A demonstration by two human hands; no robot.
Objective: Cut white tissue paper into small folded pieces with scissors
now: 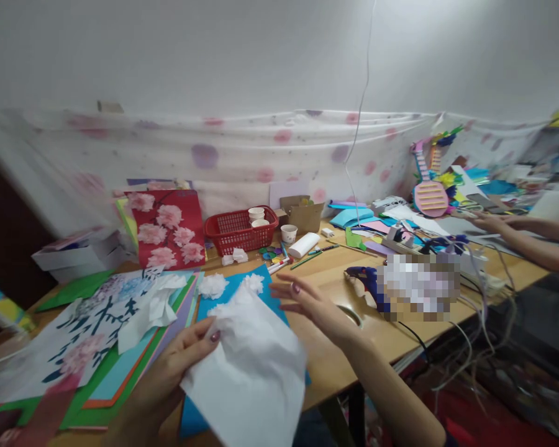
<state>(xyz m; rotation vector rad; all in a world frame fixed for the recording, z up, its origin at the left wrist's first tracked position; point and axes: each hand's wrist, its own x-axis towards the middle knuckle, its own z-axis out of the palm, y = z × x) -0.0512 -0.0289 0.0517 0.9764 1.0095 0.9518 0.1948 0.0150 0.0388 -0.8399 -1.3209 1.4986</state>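
My left hand pinches the upper left edge of a white tissue sheet, thumb on top. The sheet hangs down, creased at its top, over a blue sheet of paper. My right hand is raised just right of the tissue, fingers stretched out and holding nothing. White crumpled paper flowers sit on the blue sheet's far part, partly covered by the tissue. Another crumpled white tissue lies left on stacked coloured papers.
A red basket with paper cups stands behind, near a red flower picture. A white roll, pens and a tape ring lie rightward. A glue gun and cables sit near the table edge. Another person's hands reach in from the right.
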